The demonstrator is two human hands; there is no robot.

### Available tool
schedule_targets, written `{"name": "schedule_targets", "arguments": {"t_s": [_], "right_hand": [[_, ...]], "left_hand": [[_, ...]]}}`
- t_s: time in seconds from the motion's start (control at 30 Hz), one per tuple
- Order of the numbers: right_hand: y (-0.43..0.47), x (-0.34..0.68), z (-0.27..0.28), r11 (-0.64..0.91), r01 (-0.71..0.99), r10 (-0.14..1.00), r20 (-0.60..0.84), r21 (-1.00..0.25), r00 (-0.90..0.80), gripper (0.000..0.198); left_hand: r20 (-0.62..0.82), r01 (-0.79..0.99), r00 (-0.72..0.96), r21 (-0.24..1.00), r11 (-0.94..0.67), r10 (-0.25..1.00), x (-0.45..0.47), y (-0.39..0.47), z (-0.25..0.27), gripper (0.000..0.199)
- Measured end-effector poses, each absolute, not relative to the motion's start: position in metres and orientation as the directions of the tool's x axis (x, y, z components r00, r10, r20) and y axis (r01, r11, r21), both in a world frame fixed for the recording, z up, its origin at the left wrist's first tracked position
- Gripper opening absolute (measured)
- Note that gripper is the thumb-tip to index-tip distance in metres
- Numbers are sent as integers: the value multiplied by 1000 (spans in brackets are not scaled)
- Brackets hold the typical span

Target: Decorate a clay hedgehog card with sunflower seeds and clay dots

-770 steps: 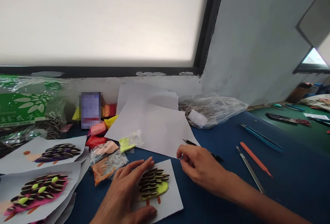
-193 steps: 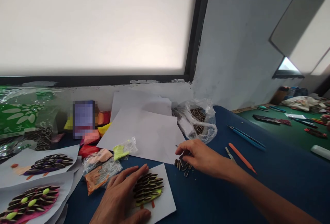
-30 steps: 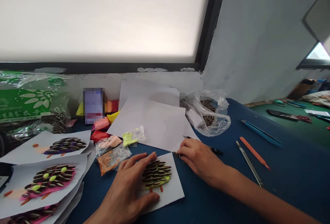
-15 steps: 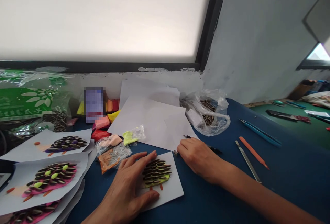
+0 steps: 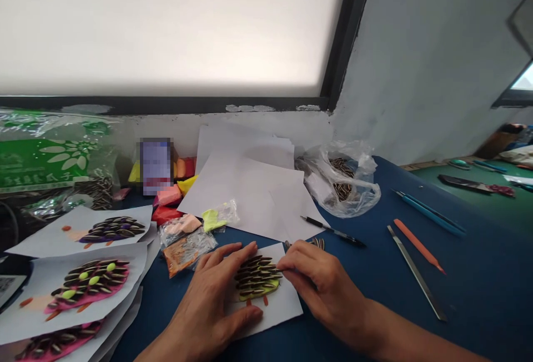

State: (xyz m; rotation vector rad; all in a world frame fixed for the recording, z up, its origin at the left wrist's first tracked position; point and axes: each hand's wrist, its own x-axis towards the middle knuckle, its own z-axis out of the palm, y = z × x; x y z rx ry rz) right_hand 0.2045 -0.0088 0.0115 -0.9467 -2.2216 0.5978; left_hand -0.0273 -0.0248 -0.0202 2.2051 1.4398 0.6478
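Note:
My left hand [image 5: 220, 290] lies spread over the left part of a white card [image 5: 283, 306], thumb and fingers apart. On this card is a yellow-green clay shape [image 5: 270, 287] covered with rows of striped sunflower seeds [image 5: 254, 273], with small orange-brown feet below. My left hand hides the shape's left end. At its right edge, my right hand [image 5: 327, 284] is closed in a pinch, fingertips by the outermost seeds. Whatever the pinch holds is too small or hidden to make out. Loose seeds [image 5: 320, 243] lie just behind my right hand.
Finished-looking hedgehog cards [image 5: 91, 281] are stacked at left. Clay packets [image 5: 183, 254], a phone [image 5: 156, 166] and paper sheets [image 5: 245, 195] lie behind. A seed bag [image 5: 343, 184], black pen [image 5: 333, 231], blue tweezers [image 5: 428, 212], orange tool [image 5: 418, 245] and metal blade [image 5: 416, 273] are at right.
My right hand has moved from beside the pen and loose seeds toward me and left, onto the clay shape's right edge, uncovering the pen. My left hand stays on the card. The view shifted slightly.

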Motion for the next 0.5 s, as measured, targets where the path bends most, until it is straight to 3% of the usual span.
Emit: {"name": "schedule_targets", "arguments": {"t_s": [0.23, 0.5], "right_hand": [[-17, 203, 2, 691, 426, 719, 498, -584, -484, 19], [-18, 202, 0, 678, 492, 734, 468, -546, -493, 16]], "left_hand": [[170, 723, 355, 573, -385, 919, -26, -25, -20, 75], [182, 719, 364, 569, -400, 914, -28, -25, -21, 74]]}}
